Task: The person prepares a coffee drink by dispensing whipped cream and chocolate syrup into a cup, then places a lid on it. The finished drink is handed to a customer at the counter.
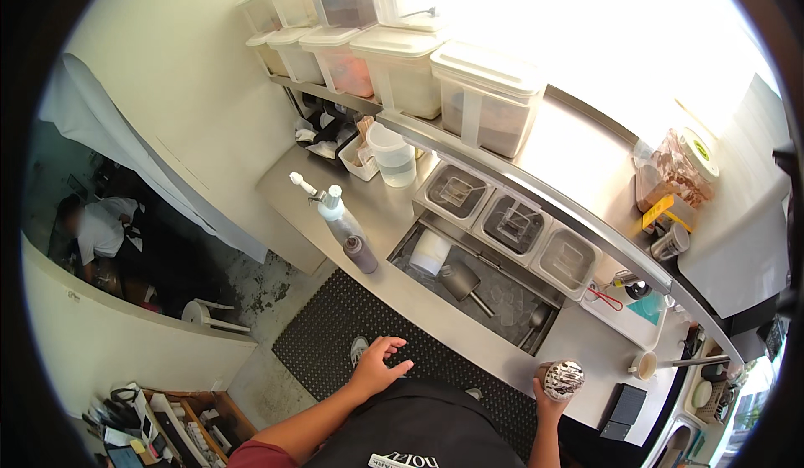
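My right hand (548, 399) is closed around a cup of brown drink (563, 380), topped with white cream and dark sauce stripes, at the counter's front edge. Over the floor mat, my left hand (382, 364) is empty with its fingers apart. A whipped-cream dispenser (339, 217) and a brown squeeze bottle (360, 254) stand on the steel counter (408, 292). Sunk in the counter is an ice bin (502, 292) holding a metal scoop (461, 283) and a white container (430, 252).
Lidded steel pans (512, 223) line the ice bin's back. Plastic storage bins (487, 97) fill the shelf above. A beige cup (643, 365) and black scale-like device (623, 411) lie right. A black rubber mat (333, 330) covers the floor. Another person (110, 226) bends beyond the curtain.
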